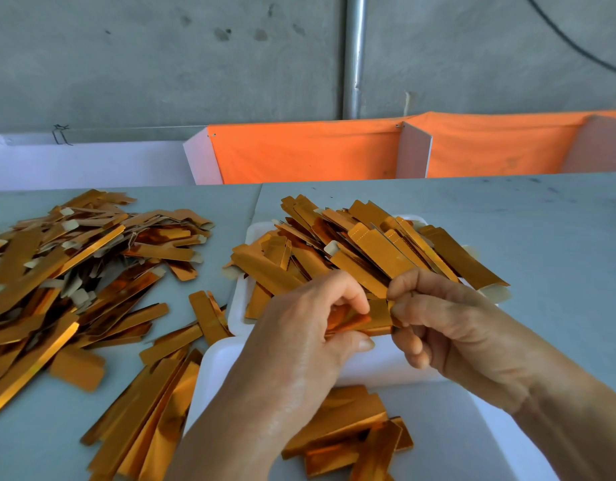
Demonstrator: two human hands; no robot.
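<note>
Gold card strip (pixel 372 317), pinched at both ends above the near tray (pixel 386 369).
My left hand (pixel 299 341) and right hand (pixel 456 335) are both curled tight on it, fingertips gripping. Risks as I judge them: the slick foil slips from my fingers or the fold creases crooked, and the overfull far tray (pixel 252 234) spills strips onto the table (pixel 542 220).

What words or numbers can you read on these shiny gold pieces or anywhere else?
None can be read. The gold strip pinched by the left hand and right hand is plain foil; the gold pile in the white tray, the orange cloth and the grey wall bear no print.
</note>
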